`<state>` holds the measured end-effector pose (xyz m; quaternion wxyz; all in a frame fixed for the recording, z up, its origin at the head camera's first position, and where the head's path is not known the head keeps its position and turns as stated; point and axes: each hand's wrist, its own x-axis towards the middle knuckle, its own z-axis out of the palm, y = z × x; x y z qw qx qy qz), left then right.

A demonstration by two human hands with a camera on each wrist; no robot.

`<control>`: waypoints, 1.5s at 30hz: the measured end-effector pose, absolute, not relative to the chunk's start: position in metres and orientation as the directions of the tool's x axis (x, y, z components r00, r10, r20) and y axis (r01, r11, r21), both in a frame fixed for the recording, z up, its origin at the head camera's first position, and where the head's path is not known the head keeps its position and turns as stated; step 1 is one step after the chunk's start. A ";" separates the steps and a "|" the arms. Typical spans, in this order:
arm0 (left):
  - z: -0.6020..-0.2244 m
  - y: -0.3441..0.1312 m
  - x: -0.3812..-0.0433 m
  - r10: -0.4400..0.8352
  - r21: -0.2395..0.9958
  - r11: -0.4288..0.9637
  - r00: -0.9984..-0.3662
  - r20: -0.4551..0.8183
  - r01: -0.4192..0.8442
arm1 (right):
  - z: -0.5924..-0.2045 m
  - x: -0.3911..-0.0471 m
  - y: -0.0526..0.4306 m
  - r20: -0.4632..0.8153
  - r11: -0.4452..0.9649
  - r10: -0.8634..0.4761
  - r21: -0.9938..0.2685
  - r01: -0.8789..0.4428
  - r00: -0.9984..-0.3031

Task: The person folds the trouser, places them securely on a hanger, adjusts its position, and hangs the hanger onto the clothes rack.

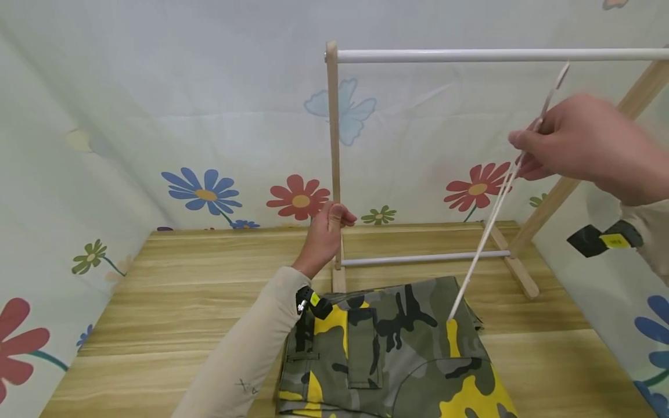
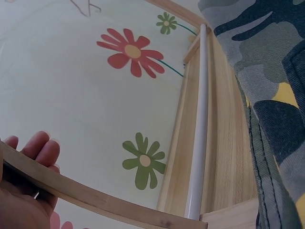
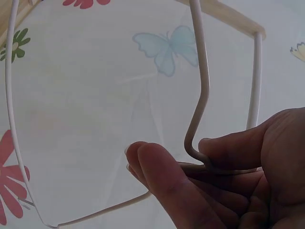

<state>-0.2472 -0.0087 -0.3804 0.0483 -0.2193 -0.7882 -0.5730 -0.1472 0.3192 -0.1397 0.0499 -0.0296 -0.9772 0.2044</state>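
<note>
My right hand (image 1: 585, 142) pinches a thin white clothes hanger (image 1: 473, 267) between thumb and fingers, holding it raised in front of the garment rack. In the right wrist view, the thumb presses on the bend of the hanger (image 3: 205, 81). The hanger's lower end overlaps folded camouflage trousers (image 1: 407, 342) in the head view. The trousers, in grey, black, green and yellow, lie on the table at the rack's foot. Around the rack's left wooden post (image 1: 334, 139) curls my left hand (image 1: 324, 238); the left wrist view shows fingers behind that post (image 2: 100, 200).
A white top bar (image 1: 470, 56) joins the rack's two wooden sides, with a lower white rod (image 1: 428, 258) near the wood-grain table (image 1: 198, 302). Behind and beside the table hangs a pale sheet (image 1: 235, 75) printed with flowers and butterflies.
</note>
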 end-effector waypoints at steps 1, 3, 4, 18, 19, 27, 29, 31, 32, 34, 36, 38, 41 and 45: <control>-0.381 -0.009 -0.247 0.293 0.882 0.245 -0.898 0.328 0.402 | -0.142 -0.146 0.318 0.080 0.915 0.074 -0.402 0.036 -0.994; -0.382 -0.010 -0.247 0.296 0.884 0.244 -0.898 0.324 0.399 | -0.145 -0.143 0.317 0.074 0.915 0.062 -0.402 0.028 -0.995; -0.382 -0.011 -0.247 0.296 0.884 0.244 -0.899 0.323 0.398 | -0.147 -0.142 0.316 0.072 0.917 0.056 -0.398 0.023 -0.996; -0.382 -0.012 -0.246 0.290 0.886 0.249 -0.903 0.317 0.391 | -0.168 -0.123 0.301 0.063 0.915 -0.032 -0.400 -0.054 -0.998; -0.382 -0.012 -0.246 0.291 0.886 0.249 -0.903 0.316 0.390 | -0.170 -0.121 0.300 0.061 0.911 -0.036 -0.408 -0.058 -0.997; -0.381 -0.013 -0.247 0.290 0.882 0.243 -0.898 0.330 0.403 | -0.188 -0.112 0.289 0.022 0.889 -0.100 -0.446 -0.100 -0.995; -0.381 -0.013 -0.248 0.292 0.882 0.240 -0.896 0.334 0.407 | -0.193 -0.110 0.287 0.020 0.871 -0.123 -0.478 -0.118 -0.992; -0.382 -0.013 -0.248 0.295 0.882 0.233 -0.894 0.337 0.409 | -0.198 -0.107 0.284 0.018 0.860 -0.134 -0.495 -0.125 -0.991; -0.383 -0.013 -0.249 0.295 0.884 0.228 -0.894 0.336 0.407 | -0.201 -0.105 0.283 0.018 0.856 -0.138 -0.501 -0.128 -0.990; -0.383 -0.013 -0.250 0.294 0.885 0.222 -0.894 0.338 0.408 | -0.205 -0.103 0.282 0.021 0.837 -0.155 -0.528 -0.143 -0.988; -0.383 -0.013 -0.250 0.294 0.885 0.218 -0.893 0.341 0.410 | -0.209 -0.101 0.280 0.018 0.835 -0.160 -0.531 -0.145 -0.987; -0.383 -0.012 -0.251 0.295 0.884 0.219 -0.891 0.344 0.413 | -0.213 -0.098 0.277 0.015 0.831 -0.165 -0.536 -0.147 -0.986; -0.383 -0.012 -0.251 0.293 0.881 0.223 -0.891 0.348 0.417 | -0.217 -0.095 0.273 0.007 0.833 -0.152 -0.538 -0.132 -0.988; -0.384 -0.012 -0.252 0.286 0.881 0.225 -0.893 0.348 0.416 | -0.221 -0.092 0.269 -0.006 0.817 -0.147 -0.564 -0.118 -0.989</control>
